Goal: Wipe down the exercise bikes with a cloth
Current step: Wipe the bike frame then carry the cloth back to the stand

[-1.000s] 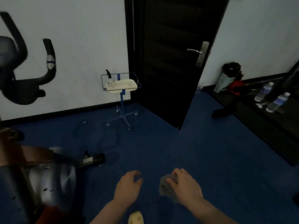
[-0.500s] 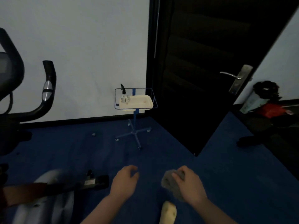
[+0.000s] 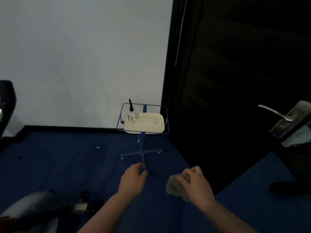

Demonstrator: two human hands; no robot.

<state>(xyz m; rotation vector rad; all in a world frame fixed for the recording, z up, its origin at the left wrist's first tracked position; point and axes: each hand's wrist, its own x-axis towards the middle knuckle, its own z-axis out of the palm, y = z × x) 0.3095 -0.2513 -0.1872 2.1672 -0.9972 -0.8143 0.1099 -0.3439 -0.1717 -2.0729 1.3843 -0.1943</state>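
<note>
The right hand (image 3: 197,187) grips a crumpled grey cloth (image 3: 176,186), its fingers curled over the top of the wad. The left hand (image 3: 133,179) holds nothing, fingers loosely curled. Over the last second the view has swung away from the black exercise bike (image 3: 6,105), now only a sliver far left of the left fingers, and closed in on the blue wheeled stand (image 3: 142,148) with its cream plastic tray (image 3: 144,126) and clear spray bottle (image 3: 133,115), straight beyond the left fingertips. This suggests a detour for spray before any wiping; the bike itself remains untouched.
</note>
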